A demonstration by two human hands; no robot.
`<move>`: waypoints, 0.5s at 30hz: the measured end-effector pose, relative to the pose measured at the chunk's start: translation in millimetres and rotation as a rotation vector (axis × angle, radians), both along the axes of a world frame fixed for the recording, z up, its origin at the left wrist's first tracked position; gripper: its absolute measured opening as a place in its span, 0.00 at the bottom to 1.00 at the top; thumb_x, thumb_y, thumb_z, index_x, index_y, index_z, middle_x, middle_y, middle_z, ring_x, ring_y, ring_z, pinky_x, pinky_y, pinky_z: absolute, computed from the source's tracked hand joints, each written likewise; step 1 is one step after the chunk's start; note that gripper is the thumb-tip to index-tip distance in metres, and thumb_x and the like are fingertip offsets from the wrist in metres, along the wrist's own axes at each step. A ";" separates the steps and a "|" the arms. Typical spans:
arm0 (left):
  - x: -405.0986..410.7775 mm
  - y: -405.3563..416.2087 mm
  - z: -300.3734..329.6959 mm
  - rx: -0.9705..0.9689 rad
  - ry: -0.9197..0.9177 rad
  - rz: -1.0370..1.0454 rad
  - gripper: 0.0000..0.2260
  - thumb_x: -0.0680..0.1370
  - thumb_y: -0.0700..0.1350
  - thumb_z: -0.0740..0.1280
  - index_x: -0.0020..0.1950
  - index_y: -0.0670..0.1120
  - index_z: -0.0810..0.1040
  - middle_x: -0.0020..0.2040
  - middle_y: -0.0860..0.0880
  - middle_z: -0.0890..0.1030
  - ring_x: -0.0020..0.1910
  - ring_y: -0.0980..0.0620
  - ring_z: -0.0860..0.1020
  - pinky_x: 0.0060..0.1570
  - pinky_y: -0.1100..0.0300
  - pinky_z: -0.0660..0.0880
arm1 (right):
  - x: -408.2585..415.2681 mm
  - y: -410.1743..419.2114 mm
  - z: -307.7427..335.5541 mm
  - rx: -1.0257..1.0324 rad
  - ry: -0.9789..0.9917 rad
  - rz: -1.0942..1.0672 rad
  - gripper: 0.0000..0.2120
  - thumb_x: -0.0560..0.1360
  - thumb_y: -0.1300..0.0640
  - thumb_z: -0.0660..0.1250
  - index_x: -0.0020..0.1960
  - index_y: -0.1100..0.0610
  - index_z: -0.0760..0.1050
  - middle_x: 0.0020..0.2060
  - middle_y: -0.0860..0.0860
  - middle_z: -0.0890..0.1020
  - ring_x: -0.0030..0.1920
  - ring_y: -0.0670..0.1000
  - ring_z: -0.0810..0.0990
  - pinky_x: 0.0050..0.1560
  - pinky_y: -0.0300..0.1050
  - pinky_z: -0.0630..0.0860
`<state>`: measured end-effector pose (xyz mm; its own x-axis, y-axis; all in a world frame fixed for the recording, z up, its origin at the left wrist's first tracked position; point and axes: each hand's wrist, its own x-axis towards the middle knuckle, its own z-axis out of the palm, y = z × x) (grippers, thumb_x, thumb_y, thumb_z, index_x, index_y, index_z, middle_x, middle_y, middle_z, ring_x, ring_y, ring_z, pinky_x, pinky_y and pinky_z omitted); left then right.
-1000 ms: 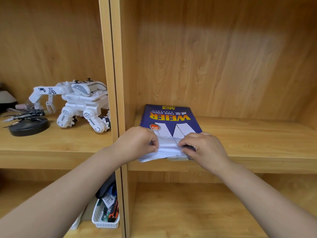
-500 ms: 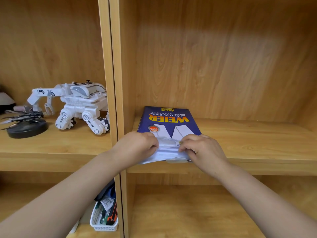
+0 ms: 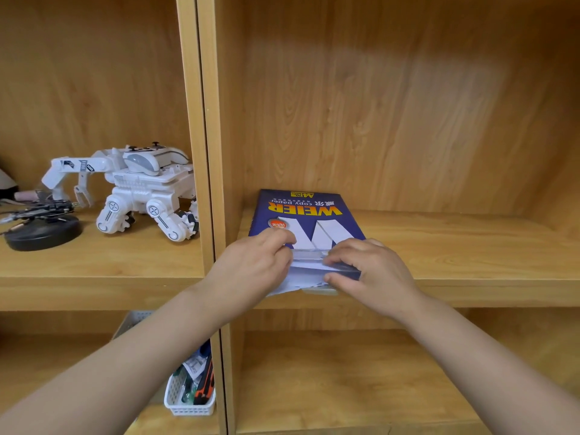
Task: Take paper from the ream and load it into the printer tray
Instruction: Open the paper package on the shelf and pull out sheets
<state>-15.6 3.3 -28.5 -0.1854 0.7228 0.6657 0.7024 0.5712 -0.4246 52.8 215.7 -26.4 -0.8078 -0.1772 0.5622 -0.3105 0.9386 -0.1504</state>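
A blue ream of copy paper (image 3: pixel 306 213) lies flat on the middle shelf (image 3: pixel 455 246), its opened near end facing me. White sheets (image 3: pixel 306 273) show at that open end, sticking out slightly past the shelf's front edge. My left hand (image 3: pixel 254 266) grips the left side of the opened wrapper and sheets, fingers curled on top. My right hand (image 3: pixel 368 271) pinches the right side of the same end, thumb under the sheets and fingers over the wrapper flap. No printer is in view.
A vertical divider (image 3: pixel 207 183) stands just left of the ream. A white toy robot (image 3: pixel 138 189) and a black round base (image 3: pixel 40 232) sit on the left shelf. A white basket (image 3: pixel 190 390) of small items sits on the lower left shelf.
Both hands stay on the ream's open end. The fingers have shifted a little on the wrapper, and the view has drifted slightly.
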 end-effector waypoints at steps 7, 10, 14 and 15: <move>27.2 -5.1 -1.9 0.105 0.000 -0.042 0.06 0.66 0.39 0.74 0.38 0.44 0.78 0.47 0.47 0.82 0.43 0.50 0.80 0.32 0.60 0.67 | 18.3 -3.0 -16.7 0.072 0.241 -0.046 0.11 0.68 0.53 0.65 0.46 0.54 0.82 0.47 0.51 0.84 0.48 0.48 0.75 0.49 0.40 0.66; 39.7 -7.2 -1.9 0.146 -0.051 -0.071 0.02 0.69 0.40 0.71 0.38 0.45 0.78 0.46 0.48 0.82 0.40 0.49 0.80 0.31 0.59 0.68 | 30.3 -5.5 -25.6 0.116 0.316 -0.071 0.11 0.69 0.58 0.63 0.48 0.55 0.82 0.48 0.52 0.84 0.49 0.50 0.78 0.49 0.42 0.68; 58.7 -17.8 -4.8 0.222 -0.284 -0.161 0.09 0.74 0.47 0.62 0.40 0.47 0.80 0.48 0.50 0.82 0.42 0.50 0.80 0.31 0.60 0.71 | 53.1 -11.0 -36.3 0.105 0.360 -0.115 0.11 0.71 0.60 0.63 0.48 0.54 0.82 0.46 0.49 0.86 0.47 0.51 0.84 0.46 0.42 0.72; 63.3 -22.5 -5.8 0.262 -0.371 -0.177 0.10 0.74 0.50 0.61 0.42 0.48 0.80 0.49 0.51 0.82 0.44 0.52 0.79 0.33 0.62 0.70 | 58.8 -12.0 -38.4 0.099 0.371 -0.113 0.11 0.71 0.60 0.64 0.48 0.54 0.83 0.46 0.48 0.86 0.47 0.50 0.84 0.45 0.42 0.74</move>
<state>47.7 -19.2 -34.2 -0.3344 0.5818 0.7414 0.8751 0.4837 0.0151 111.6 203.7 -64.8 -0.5704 -0.1670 0.8042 -0.2209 0.9742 0.0456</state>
